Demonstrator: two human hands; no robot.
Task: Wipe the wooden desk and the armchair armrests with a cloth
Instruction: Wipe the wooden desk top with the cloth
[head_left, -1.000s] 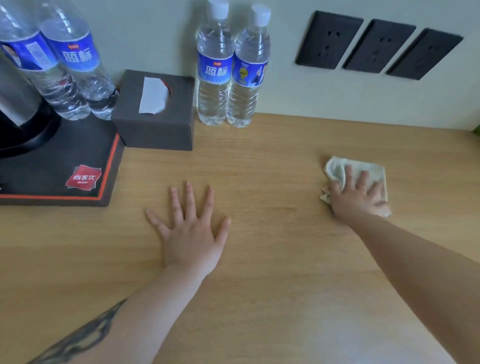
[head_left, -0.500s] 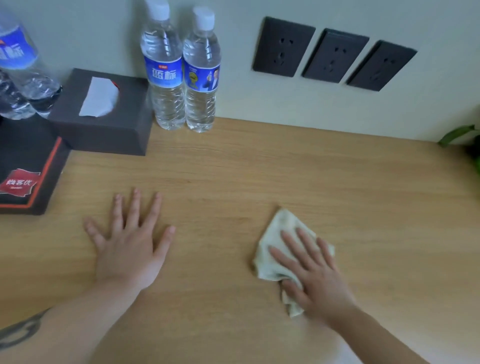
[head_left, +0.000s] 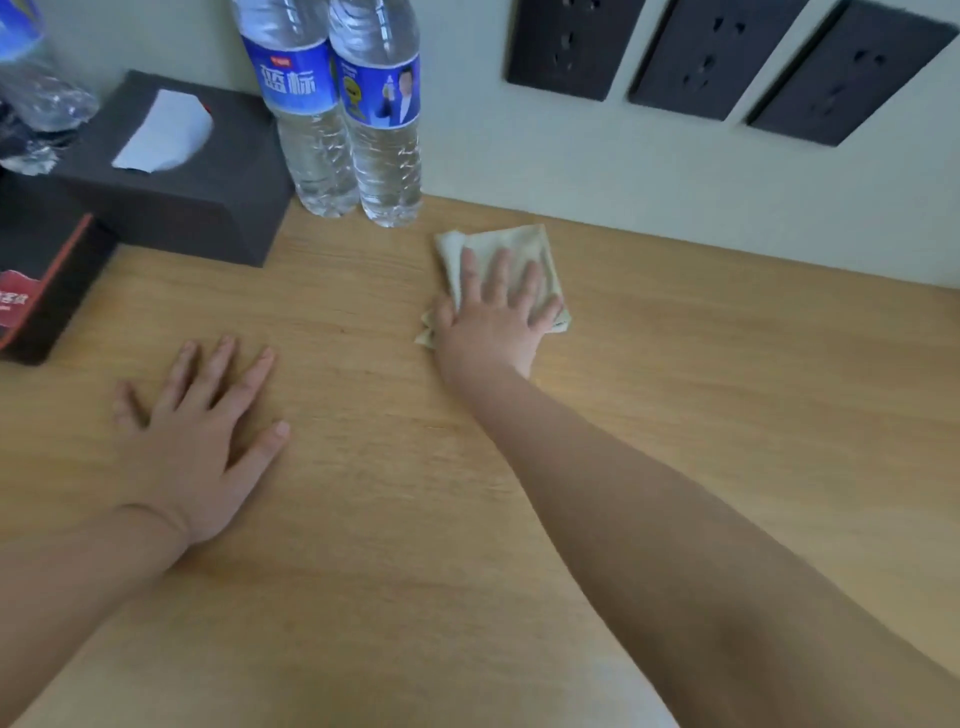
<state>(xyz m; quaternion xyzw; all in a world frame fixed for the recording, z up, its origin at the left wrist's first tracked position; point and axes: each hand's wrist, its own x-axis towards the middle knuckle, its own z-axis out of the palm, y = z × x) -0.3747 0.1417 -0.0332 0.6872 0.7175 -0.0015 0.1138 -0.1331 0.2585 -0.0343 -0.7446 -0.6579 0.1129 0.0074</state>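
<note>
A wooden table (head_left: 675, 415) fills the view, with a black tissue box (head_left: 197, 192) and two water bottles (head_left: 353, 119) at its far left against the wall. The left hand (head_left: 197, 441) lies flat and released, fingers spread, on the near left. The right hand (head_left: 493, 317), grip flat and spread, presses a pale folded cloth (head_left: 519, 247) onto the table just right of the bottles.

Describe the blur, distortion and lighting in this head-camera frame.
Head view: dim, soft light with no hard shadows; motion blur smears the wall sockets and the tissue box; wide-angle bend tilts the water bottles; a pale sheen sits on the wooden desk near the bottom edge; the right hand on the cloth stays fairly sharp.
</note>
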